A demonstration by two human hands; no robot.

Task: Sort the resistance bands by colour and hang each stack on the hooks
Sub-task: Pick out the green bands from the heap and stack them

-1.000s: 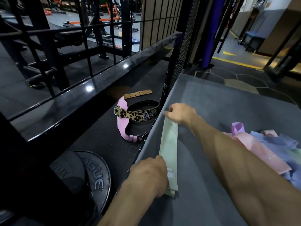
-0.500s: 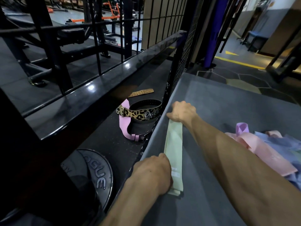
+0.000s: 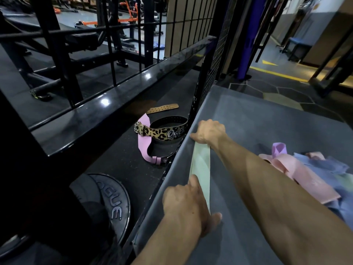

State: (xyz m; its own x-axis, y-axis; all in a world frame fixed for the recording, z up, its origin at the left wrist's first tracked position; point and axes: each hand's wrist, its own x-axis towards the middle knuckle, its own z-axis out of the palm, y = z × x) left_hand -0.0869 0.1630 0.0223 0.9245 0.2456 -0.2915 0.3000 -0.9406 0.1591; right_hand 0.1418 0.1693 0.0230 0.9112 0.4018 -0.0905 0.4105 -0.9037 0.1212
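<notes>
So the pale green band (image 3: pixel 200 169) is now lifted up on edge instead of lying flat like a second ago. Left hand (image 3: pixel 188 205) pinches its near end, right hand (image 3: pixel 209 132) grips the far end, fingers curled. Looks like green's getting started; the pink, blue and purple pile (image 3: pixel 309 173) is still unsorted. It's all on a grey padded surface (image 3: pixel 257 119), lifting belts (image 3: pixel 162 134) on the rack shelf alongside, gym floor beyond.

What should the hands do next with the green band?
Probably let go of the green band and reach for the pile of bands. The left hand and right hand hold its ends, it lies flat on the grey table, and pink and blue bands wait unsorted.
</notes>
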